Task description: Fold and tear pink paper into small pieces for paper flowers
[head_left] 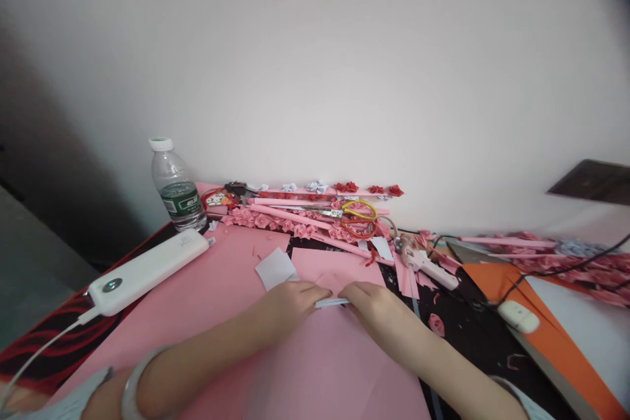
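Both hands meet over the pink paper sheets (339,367) at the middle of the table. My left hand (295,302) pinches one end of a narrow folded strip of pale paper (332,302). At the strip's other end, my right hand (371,305) is closed on it with bent fingers. The fingertips partly hide the strip, so its full shape cannot be made out. Just beyond my left hand lie white paper squares (276,269), flat on the pink sheets.
Along the wall lie pink paper sticks with paper flowers (295,226) and yellow-and-orange-handled scissors (359,211). A glue gun (428,266) rests to the right, near an orange sheet (546,321). At left are a water bottle (178,190) and a cabled white device (147,272).
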Action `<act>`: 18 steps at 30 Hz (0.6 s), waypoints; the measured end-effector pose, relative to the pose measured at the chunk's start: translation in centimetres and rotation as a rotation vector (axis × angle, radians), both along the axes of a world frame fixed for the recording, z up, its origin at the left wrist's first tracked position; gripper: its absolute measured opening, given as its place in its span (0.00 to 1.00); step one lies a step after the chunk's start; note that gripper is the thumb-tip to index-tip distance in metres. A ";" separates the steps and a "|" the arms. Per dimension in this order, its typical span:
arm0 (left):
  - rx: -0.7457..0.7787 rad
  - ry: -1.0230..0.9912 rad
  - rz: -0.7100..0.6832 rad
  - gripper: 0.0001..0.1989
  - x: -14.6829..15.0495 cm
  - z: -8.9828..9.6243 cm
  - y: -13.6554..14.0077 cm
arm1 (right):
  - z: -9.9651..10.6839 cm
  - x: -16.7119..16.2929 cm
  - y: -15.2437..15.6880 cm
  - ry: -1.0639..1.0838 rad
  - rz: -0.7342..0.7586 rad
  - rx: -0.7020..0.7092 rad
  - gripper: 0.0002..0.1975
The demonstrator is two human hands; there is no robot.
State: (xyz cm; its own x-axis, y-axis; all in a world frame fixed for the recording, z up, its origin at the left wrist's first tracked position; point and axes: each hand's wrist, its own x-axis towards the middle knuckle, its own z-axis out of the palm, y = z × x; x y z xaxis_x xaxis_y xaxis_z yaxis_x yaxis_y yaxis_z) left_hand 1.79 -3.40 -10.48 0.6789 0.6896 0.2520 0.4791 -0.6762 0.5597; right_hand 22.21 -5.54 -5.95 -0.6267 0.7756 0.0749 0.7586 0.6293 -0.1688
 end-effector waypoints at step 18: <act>-1.173 -0.741 -0.109 0.34 0.1 0.7 1.0 | -1.6 1.3 -0.2 0.330 0.083 0.474 0.17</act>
State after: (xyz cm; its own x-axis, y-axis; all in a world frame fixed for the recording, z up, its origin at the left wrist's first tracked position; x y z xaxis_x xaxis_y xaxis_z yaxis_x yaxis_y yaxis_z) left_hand 1.86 -2.36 -9.79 0.7065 0.6992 -0.1095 -0.1991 0.3448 0.9173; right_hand 23.55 -5.79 -7.56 -0.5682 0.5594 0.6035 0.6589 0.7487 -0.0736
